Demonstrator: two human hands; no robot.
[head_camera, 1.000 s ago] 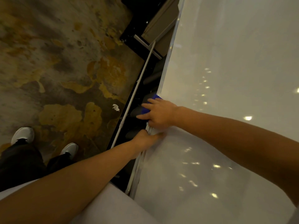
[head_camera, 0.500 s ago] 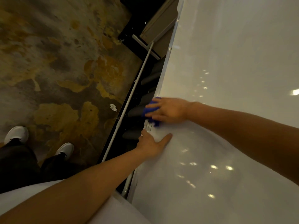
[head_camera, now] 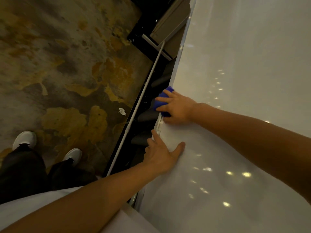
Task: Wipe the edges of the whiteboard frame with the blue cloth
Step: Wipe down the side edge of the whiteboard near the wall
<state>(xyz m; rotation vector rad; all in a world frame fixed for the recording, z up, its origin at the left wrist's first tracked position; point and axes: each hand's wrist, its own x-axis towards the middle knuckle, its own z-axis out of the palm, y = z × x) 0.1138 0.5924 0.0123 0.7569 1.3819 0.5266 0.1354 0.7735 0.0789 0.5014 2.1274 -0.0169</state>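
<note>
The white whiteboard (head_camera: 244, 101) fills the right side of the head view, its pale frame edge (head_camera: 180, 52) running diagonally from the top down past my hands. My right hand (head_camera: 176, 107) grips the bunched blue cloth (head_camera: 162, 100) and holds it over the frame edge. Just below it my left hand (head_camera: 161, 154) lies flat on the board by the edge, fingers straight and thumb spread out onto the white surface.
A thin white rod (head_camera: 144, 96) runs alongside the board above dark stand parts (head_camera: 146, 116). A mottled brown and yellow floor (head_camera: 67, 64) lies left, with a scrap of white paper (head_camera: 122, 111) and my white shoes (head_camera: 25, 138). A grey box (head_camera: 168, 22) sits at the top.
My right hand has slid the blue cloth along the frame edge, away from my left hand. My left hand has opened and lies flat on the board, thumb spread.
</note>
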